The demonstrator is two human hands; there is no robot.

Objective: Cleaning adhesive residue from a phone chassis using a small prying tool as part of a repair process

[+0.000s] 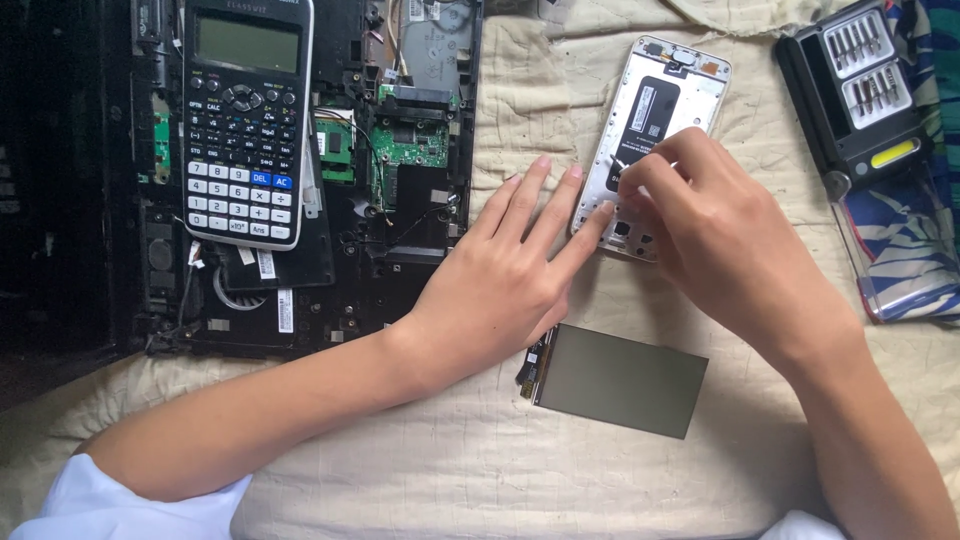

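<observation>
Two hands are working the opened phone frame (650, 140): left hand (510, 280), fingers spread, is pinning its edge, while right hand (710, 230) is pinching a small tool (622, 166) over it.

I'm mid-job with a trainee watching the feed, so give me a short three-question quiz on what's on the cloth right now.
1. True or false: the calculator lies on the opened laptop chassis.
2. Which hand works a thin tool on the opened phone frame?
A. left hand
B. right hand
3. What lies on the cloth just below both hands?

Key
1. True.
2. B; the left hand only rests fingertips at the frame's left edge.
3. A dark rectangular panel with a ribbon connector at its left end; the screwdriver bit case sits at the upper right.
</observation>
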